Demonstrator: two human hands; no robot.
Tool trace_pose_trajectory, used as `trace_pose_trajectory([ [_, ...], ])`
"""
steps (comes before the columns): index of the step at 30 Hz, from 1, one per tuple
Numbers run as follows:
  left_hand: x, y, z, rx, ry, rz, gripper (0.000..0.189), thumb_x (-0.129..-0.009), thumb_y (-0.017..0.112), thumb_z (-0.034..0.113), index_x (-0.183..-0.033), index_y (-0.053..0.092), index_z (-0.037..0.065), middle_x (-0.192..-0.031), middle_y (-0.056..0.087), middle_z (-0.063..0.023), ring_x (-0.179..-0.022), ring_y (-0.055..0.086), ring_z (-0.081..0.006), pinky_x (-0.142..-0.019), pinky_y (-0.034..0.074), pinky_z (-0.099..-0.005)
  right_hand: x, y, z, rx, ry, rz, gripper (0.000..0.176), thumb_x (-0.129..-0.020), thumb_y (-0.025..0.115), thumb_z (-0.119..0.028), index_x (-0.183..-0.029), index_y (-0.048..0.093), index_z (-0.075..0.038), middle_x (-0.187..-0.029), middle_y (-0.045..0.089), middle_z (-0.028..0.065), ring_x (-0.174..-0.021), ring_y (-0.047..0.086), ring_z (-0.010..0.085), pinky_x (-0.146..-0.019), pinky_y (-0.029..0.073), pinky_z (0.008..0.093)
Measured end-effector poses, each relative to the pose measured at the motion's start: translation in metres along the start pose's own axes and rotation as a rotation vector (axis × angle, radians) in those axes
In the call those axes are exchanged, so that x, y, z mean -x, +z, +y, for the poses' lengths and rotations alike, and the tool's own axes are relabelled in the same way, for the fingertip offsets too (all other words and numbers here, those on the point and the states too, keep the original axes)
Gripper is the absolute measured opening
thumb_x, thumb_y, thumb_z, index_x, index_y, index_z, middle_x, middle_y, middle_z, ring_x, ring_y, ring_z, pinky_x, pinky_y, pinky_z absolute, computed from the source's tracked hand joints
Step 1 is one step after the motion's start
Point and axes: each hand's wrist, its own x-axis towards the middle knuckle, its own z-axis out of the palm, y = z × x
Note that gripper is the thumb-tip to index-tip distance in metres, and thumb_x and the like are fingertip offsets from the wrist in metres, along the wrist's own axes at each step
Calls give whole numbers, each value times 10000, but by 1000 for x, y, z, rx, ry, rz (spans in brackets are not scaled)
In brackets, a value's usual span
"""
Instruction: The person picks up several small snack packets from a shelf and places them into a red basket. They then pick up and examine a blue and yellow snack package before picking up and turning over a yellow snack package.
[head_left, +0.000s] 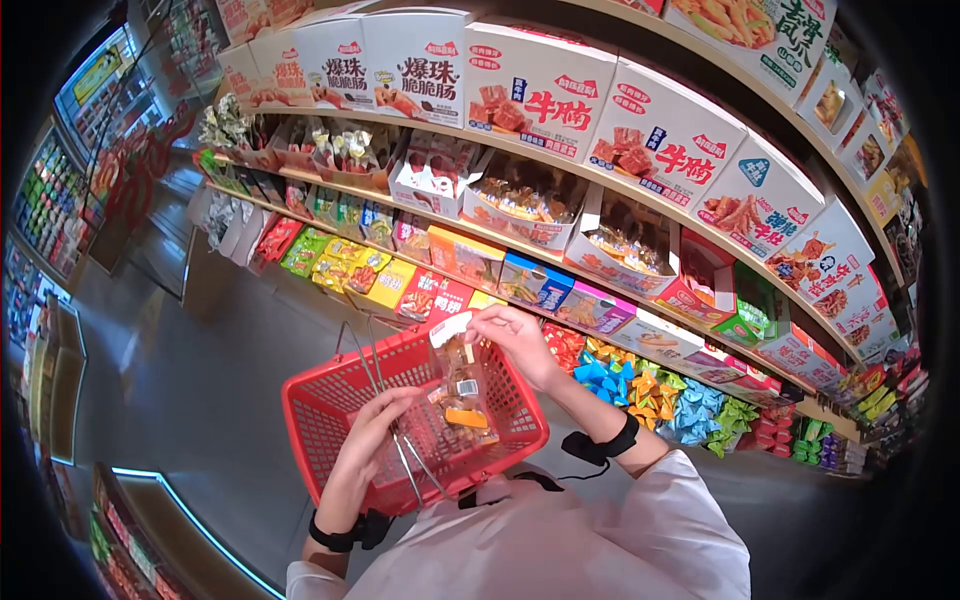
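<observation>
My right hand [515, 345] pinches the white top edge of a clear snack packet [463, 385]. Brown pieces show through its plastic, along with a barcode label and an orange patch; it hangs upright over the red shopping basket [330, 400]. My left hand [378, 428] is at the basket's left side, fingers stretched toward the packet and apart from it. Beside that hand run the basket's thin metal handles [408, 455]; whether the palm touches them is hidden. The lower packet is inside the basket's outline.
Shelves ahead hold white snack boxes [535, 95], opened display cartons [520, 205] and colourful bags [345, 265]. Wrapped snacks [650, 390] fill the lowest shelf at right. Grey floor [220, 370] runs along the left, with a light-edged display unit [190, 520] at lower left.
</observation>
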Motion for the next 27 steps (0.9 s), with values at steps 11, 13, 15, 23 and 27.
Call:
trace_pose_trajectory([
  [11,5,-2,4,-43,18,34,321,-888,523,270,-1104,587,41,-711,439,68,-661,370,-44,-604,305,-189,-12,34,11,-542,119,-55,128,-889,471,-80,-971,510,10,-895,564,100,-895,546,165,-831,431,270],
  [13,4,-6,1,42,-2,44,327,-890,522,288,-1088,579,35,-722,459,65,-659,375,-44,-601,313,-188,-13,36,11,-535,133,-94,131,-894,469,-82,-985,517,-1,-917,570,95,-903,550,169,-828,434,276],
  [15,-1,-15,-9,51,-26,32,309,-898,507,293,-1062,565,37,-744,442,55,-683,393,-59,-624,333,-208,-8,42,11,-353,120,-156,137,-896,474,-88,-980,528,6,-906,576,90,-887,557,160,-821,435,279],
  [23,-3,0,-5,-58,28,-70,327,-864,560,353,-994,523,56,-829,505,15,-744,460,-73,-661,385,-236,6,84,4,501,-185,-258,181,-904,448,-97,-1035,528,-2,-954,594,103,-908,593,167,-788,460,277],
  [27,-6,5,-2,85,-78,36,272,-878,552,262,-1039,523,44,-904,548,-24,-821,543,-103,-725,473,-280,-8,77,5,-50,-58,-268,286,-934,385,-120,-1182,434,12,-1138,544,155,-1041,551,216,-893,437,323],
])
